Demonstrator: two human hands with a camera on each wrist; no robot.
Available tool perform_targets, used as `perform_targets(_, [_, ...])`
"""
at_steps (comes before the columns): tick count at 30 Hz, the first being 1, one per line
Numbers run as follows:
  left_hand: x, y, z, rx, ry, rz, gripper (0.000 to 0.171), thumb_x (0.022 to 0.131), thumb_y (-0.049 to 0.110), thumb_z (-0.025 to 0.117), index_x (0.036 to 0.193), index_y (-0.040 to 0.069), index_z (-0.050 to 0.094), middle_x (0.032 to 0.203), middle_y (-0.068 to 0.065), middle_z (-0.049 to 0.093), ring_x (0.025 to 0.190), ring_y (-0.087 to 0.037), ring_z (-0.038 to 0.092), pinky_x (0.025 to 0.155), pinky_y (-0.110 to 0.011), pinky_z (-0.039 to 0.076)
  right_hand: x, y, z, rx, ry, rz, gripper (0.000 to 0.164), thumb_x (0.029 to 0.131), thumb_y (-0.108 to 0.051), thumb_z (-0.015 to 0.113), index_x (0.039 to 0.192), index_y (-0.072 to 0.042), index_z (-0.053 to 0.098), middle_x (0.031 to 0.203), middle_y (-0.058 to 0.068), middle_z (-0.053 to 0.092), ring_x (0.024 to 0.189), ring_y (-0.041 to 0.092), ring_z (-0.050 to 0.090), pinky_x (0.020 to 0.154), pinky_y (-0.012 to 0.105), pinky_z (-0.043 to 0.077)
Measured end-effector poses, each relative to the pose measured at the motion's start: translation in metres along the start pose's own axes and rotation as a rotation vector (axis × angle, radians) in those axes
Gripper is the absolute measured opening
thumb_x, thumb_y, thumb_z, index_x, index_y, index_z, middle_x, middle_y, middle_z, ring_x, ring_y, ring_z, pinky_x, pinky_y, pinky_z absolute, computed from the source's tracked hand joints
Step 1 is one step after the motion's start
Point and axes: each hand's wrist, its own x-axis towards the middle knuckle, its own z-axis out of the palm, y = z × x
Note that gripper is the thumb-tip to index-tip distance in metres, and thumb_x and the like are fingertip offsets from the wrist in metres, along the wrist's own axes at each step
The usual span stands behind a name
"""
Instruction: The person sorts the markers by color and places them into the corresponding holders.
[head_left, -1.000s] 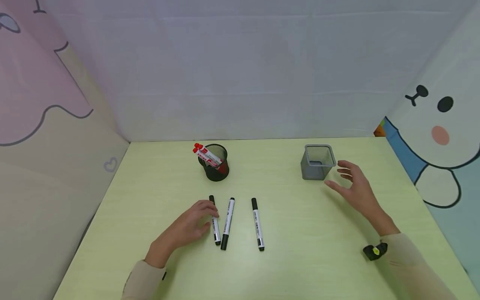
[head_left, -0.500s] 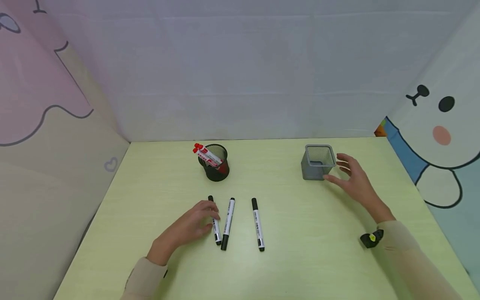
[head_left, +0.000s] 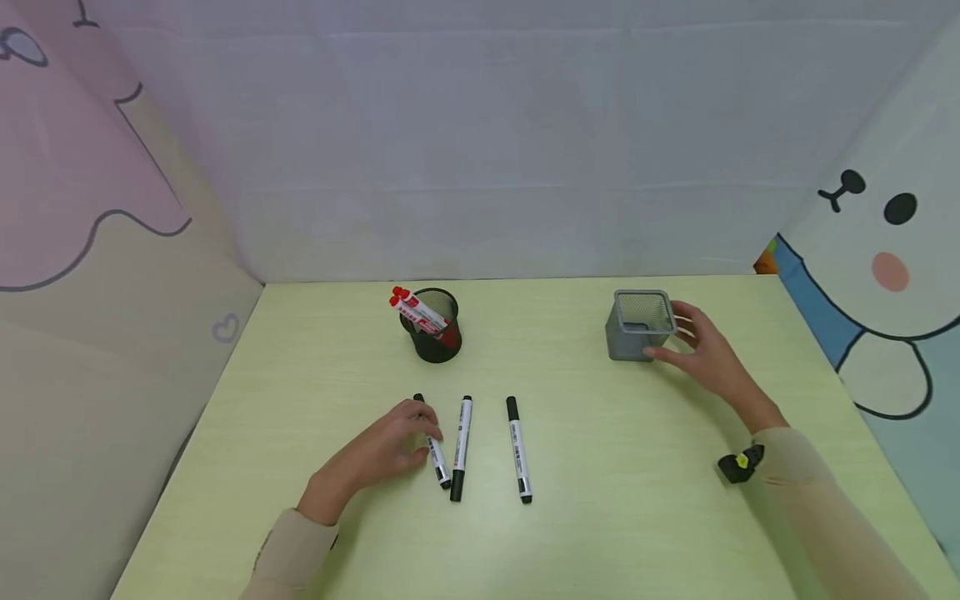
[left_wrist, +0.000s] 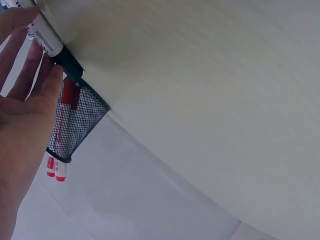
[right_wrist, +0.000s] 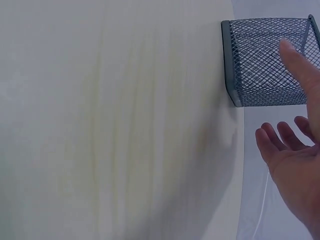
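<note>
My left hand (head_left: 382,450) pinches a white marker with black ends (head_left: 437,460) near the table's middle. In the left wrist view, the thumb and fingertips lie on opposite sides of that marker (left_wrist: 46,39), and part of it is hidden. Two similar markers lie to its right, a nearer one (head_left: 462,442) and a farther one (head_left: 519,454). At the right, my right hand (head_left: 708,358) is held beside a grey square mesh pen holder (head_left: 626,343), fingers loosely spread. Its thumb overlaps the holder's wall in the right wrist view; contact is unclear.
A black round mesh pen cup (head_left: 435,350) stands at the back left, with red-capped markers (head_left: 420,310) leaning in it. The pale table (head_left: 570,533) meets a white cloth backdrop (head_left: 480,150) behind, and printed cloths hang at both sides.
My right hand has come closer to the grey pen holder, its thumb now in front of the wall. Under my left hand, the marker has turned slightly, its near end shifting right toward the neighbouring marker.
</note>
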Motion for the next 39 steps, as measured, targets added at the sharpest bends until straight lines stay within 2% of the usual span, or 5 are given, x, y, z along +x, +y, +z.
perform_targets(2, [0.0,0.001,-0.001,0.0,-0.012,-0.022,0.021,0.085,0.0,0.082,0.102,0.011,0.078,0.117,-0.003,0.061,0.113,-0.021,0.056,0.098,-0.037,0.055,0.001,0.0,0.0,0.009,-0.013,0.003,0.093,0.091,-0.009,0.08,0.161,-0.002,0.021,0.158,0.025,0.032,0.144,0.047,0.033,0.116,0.055,0.033])
perform_targets(5, [0.0,0.001,-0.001,0.004,-0.018,-0.034,0.02,0.085,0.001,0.082,0.102,0.012,0.078,0.118,-0.003,0.061,0.114,-0.022,0.057,0.098,-0.037,0.055,0.003,-0.001,0.001,0.019,-0.027,0.002,0.092,0.092,-0.01,0.079,0.161,-0.002,0.02,0.158,0.026,0.032,0.145,0.047,0.032,0.117,0.029,0.037])
perform_targets(12, [-0.002,0.0,-0.003,0.028,-0.011,-0.003,0.022,0.084,0.001,0.082,0.102,0.012,0.078,0.117,-0.003,0.062,0.112,-0.021,0.057,0.097,-0.036,0.055,0.008,-0.001,0.0,0.038,-0.065,0.026,0.094,0.093,-0.014,0.078,0.163,-0.004,0.016,0.161,0.026,0.027,0.146,0.05,0.031,0.115,0.03,0.038])
perform_targets(16, [-0.003,-0.001,-0.004,0.045,-0.013,0.021,0.022,0.084,0.0,0.083,0.102,0.012,0.079,0.115,-0.002,0.062,0.11,-0.02,0.057,0.095,-0.034,0.056,0.011,0.0,0.002,0.081,-0.067,-0.007,0.093,0.092,-0.007,0.078,0.162,-0.004,0.018,0.157,0.026,0.032,0.146,0.047,0.031,0.102,0.004,0.036])
perform_targets(39, [-0.004,0.002,-0.008,0.062,-0.046,0.0,0.02,0.084,0.0,0.082,0.1,0.012,0.079,0.112,0.001,0.062,0.107,-0.016,0.056,0.093,-0.03,0.055,0.016,0.01,0.005,0.25,-0.086,-0.031,0.08,0.089,0.005,0.077,0.153,0.003,0.029,0.147,0.028,0.041,0.13,0.006,0.05,0.097,0.011,0.047])
